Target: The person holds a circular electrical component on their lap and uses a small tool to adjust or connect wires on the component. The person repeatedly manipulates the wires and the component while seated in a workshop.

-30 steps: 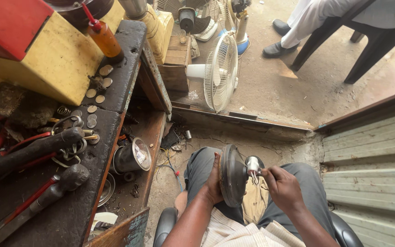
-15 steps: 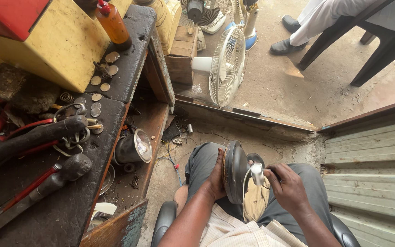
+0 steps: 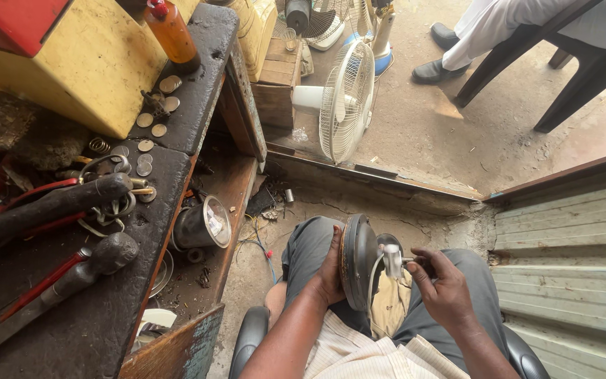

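Note:
On my lap I hold a dark round disc-shaped part [image 3: 356, 261] on its edge. My left hand [image 3: 330, 267] grips its left face, fingers wrapped on the rim. My right hand [image 3: 442, 286] pinches a small white fitting [image 3: 392, 257] with a white wire against the disc's right side. I sit in a black chair [image 3: 248, 338], wearing grey trousers and a striped shirt.
A grimy workbench [image 3: 142, 231] at left carries pliers with red handles, dark hammers, coins, springs, a yellow box and an orange bottle. A glass-fronted lamp part [image 3: 205, 223] lies on its lower shelf. A white fan [image 3: 345, 98] stands ahead. A seated person's legs [image 3: 471, 42] are at top right.
The view has tilted down and nearer. The disc and both hands have shifted slightly lower on my lap; my right hand keeps working the white fitting against it.

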